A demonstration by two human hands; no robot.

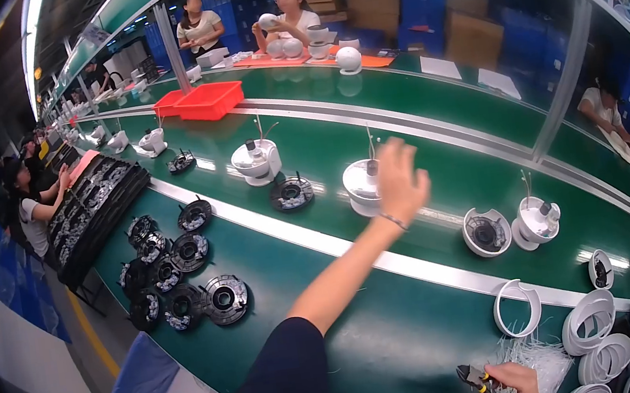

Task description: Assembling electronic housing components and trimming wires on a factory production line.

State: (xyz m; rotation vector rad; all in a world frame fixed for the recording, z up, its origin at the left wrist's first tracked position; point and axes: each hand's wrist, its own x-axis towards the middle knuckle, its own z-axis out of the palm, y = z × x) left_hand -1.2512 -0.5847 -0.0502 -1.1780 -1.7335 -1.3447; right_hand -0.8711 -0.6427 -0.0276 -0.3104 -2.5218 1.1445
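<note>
White housing [362, 195], task position: immediately at 9 o'clock of the left hand [403, 189], beyond the metal strip [420, 266]. Left fingers: extended, slightly apart, thumb set wide; contact with the housing cannot be determined. Right hand [517, 384]: fingers closed around black-and-yellow cutters [479, 383], cutter head directed toward 11 o'clock.

Adjacent to the right hand, at 1 to 2 o'clock: a loose pile of thin pale strips [540, 366]. At 12 o'clock: one white open ring [500, 321]. Farther out, at 2 o'clock: stacked white rings [616, 354].

Remaining positions are referenced to the left hand. At 4 o'clock: two white shells, one containing a black round insert [487, 233]. At 9 o'clock: a black disc assembly [292, 192], with a second white housing [256, 168] just behind it. Between 8 and 9 o'clock, on the green counter [366, 341]: a cluster of black disc assemblies [191, 251]. At 10 o'clock: a red tray [214, 106]. At 11 o'clock, across the line: a seated co-worker [301, 22] holding a white rounded part [270, 21].
</note>
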